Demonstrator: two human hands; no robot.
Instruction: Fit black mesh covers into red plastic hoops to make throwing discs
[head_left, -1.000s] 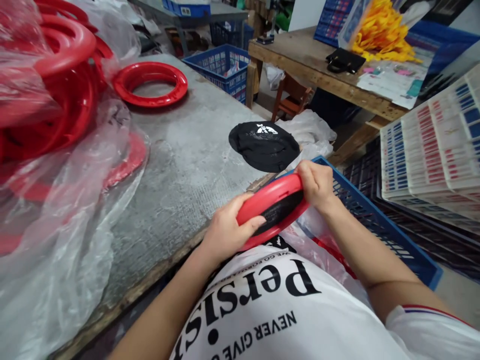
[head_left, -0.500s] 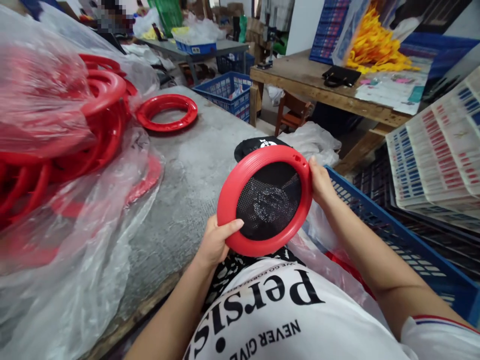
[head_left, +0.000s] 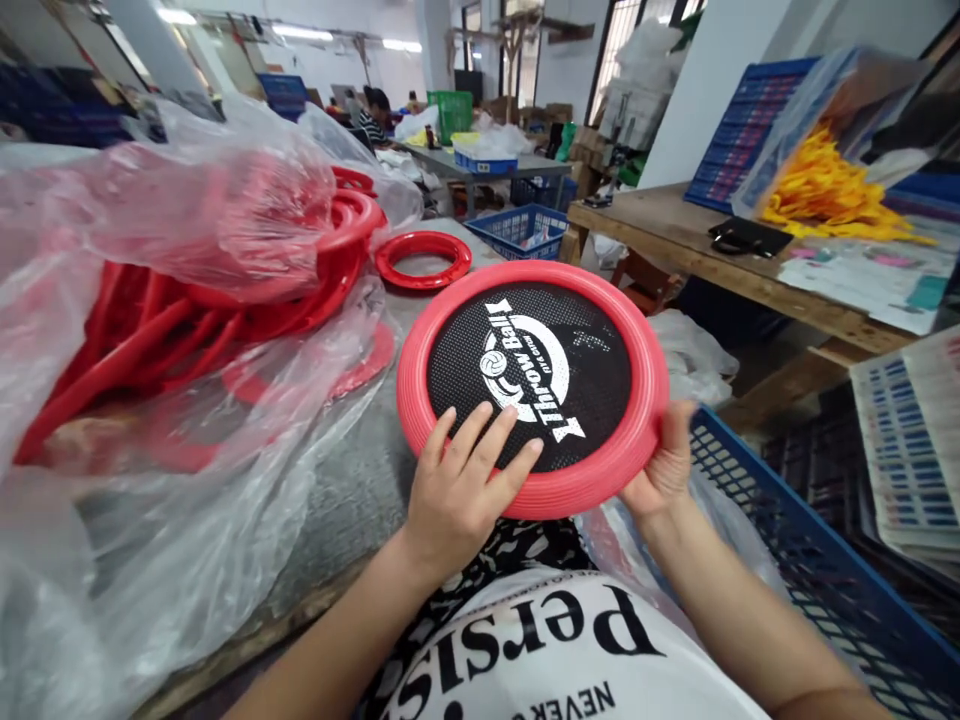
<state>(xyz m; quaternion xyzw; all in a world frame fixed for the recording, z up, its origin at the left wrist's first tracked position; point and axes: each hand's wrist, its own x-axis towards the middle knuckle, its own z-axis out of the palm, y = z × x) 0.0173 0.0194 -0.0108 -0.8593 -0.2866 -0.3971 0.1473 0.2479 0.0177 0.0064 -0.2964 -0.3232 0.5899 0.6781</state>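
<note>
A round throw-ball disc (head_left: 596, 385), with a ribbed red rim and black mesh bearing white "Throw Ball" lettering, is held in front of my body, printed face up. My left hand (head_left: 465, 480) lies over its near-left part, fingers spread across rim and mesh. At the right edge, my right hand (head_left: 660, 465) grips the rim, its fingers partly hidden beneath. Beyond the disc, a separate glossy red ring (head_left: 386, 262) rests on the grey table (head_left: 341, 500). More red rings (head_left: 142, 335) lie heaped to the left, partly under clear plastic (head_left: 217, 550).
A blue crate (head_left: 787, 560) stands close on my right, beside white printed panels (head_left: 911, 455). A wooden table (head_left: 675, 245) farther back carries yellow pieces (head_left: 832, 195) and a black clip-like item (head_left: 750, 238). Another person (head_left: 375, 115) sits in the far background.
The disc has been turned over, so the printed side now faces up. My left hand has shifted from pinching the rim to lying spread on top. The view has tilted upward.
</note>
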